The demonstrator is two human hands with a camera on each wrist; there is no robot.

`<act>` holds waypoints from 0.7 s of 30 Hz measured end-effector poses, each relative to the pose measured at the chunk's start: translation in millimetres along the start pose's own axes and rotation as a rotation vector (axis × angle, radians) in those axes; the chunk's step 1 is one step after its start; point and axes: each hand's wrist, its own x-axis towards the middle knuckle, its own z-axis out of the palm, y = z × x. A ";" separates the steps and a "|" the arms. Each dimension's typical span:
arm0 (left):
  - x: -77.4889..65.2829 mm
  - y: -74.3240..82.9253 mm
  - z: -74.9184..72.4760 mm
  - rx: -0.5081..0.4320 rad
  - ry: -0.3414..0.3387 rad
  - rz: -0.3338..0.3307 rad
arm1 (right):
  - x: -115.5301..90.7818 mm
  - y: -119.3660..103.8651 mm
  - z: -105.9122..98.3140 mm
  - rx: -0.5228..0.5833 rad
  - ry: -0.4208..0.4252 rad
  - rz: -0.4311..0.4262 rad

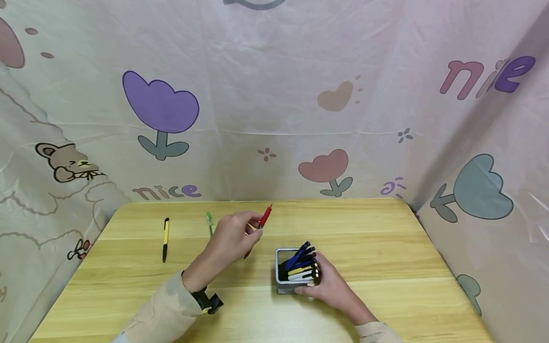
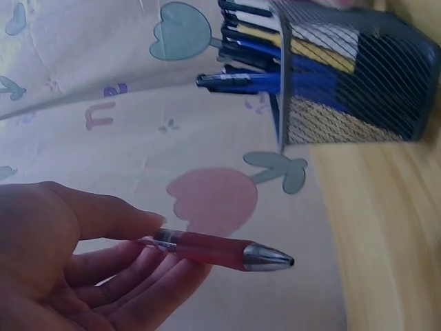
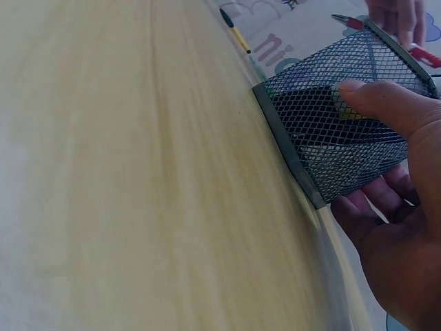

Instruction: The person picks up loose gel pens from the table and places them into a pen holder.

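Observation:
Above the middle of the table my left hand [image 1: 235,237] pinches a red pen [image 1: 265,217] between thumb and fingers. In the left wrist view the pen [image 2: 217,249] shows its silver tip pointing away from the hand. My right hand [image 1: 333,287] grips a square mesh pen holder [image 1: 286,289] from its right side, thumb along the near wall. Several pens lean in the holder: blue ones [image 1: 296,257], white ones and a yellow one. The right wrist view shows the thumb pressed on the mesh wall [image 3: 313,103] and fingers beneath.
A yellow and black pen [image 1: 166,240] lies at the left of the wooden table [image 1: 386,247]. Partly behind my left hand lies a green pen [image 1: 209,220]. A printed cloth [image 1: 257,95] encloses the table's back and sides.

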 end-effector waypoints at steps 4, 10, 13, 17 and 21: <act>-1.2 9.3 1.7 -0.078 0.024 0.058 | 3.3 20.1 2.5 -0.002 0.008 -0.005; -4.8 20.5 6.7 -0.170 0.018 0.113 | 5.7 34.6 2.7 0.002 -0.006 -0.043; -6.5 25.1 9.3 -0.198 0.006 0.138 | 5.5 35.0 2.1 -0.005 -0.014 -0.073; -8.3 30.0 13.9 -0.273 -0.010 0.194 | 5.9 34.8 2.3 -0.016 -0.011 -0.094; -7.9 33.1 21.3 -0.353 -0.021 0.274 | 6.0 35.1 1.8 -0.033 -0.006 -0.091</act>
